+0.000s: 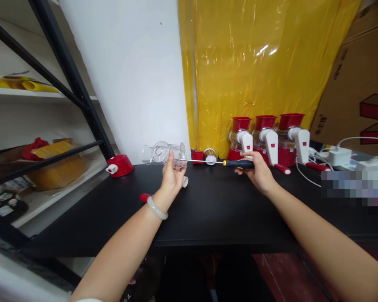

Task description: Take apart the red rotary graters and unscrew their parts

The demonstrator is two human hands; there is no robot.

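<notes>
**Hands.** The left hand (pixel 172 178) is closed around the clear container (pixel 164 154), fingers wrapped on its lower wall, holding it on its side above the rear of the worktop (pixel 214 218), left of centre. The right hand (pixel 258 170) is closed on the dark handle of the screwdriver (pixel 222 162). The shaft lies level and points left, with its tip at the container's end.

**Handling.** The container appears thin-walled, light and rigid. It is probably smooth enough to slip and likely to crack if squeezed or dropped. The cylindrical body is the safest place to grip, as it is held here.

**Surroundings.**
- 1 red base (pixel 121 165) stands at the rear left corner.
- 1 small white cap (pixel 185 181) lies just beside the left hand.
- 1 red piece (pixel 144 197) lies near the left wrist.
- 3 assembled red-and-white units (pixel 266 140) stand in a row along the rear edge, just behind the right hand.
- White cables (pixel 302 174) run toward the right edge.

**Open room.** The front half of the worktop offers the most room. The rear right is crowded.
</notes>
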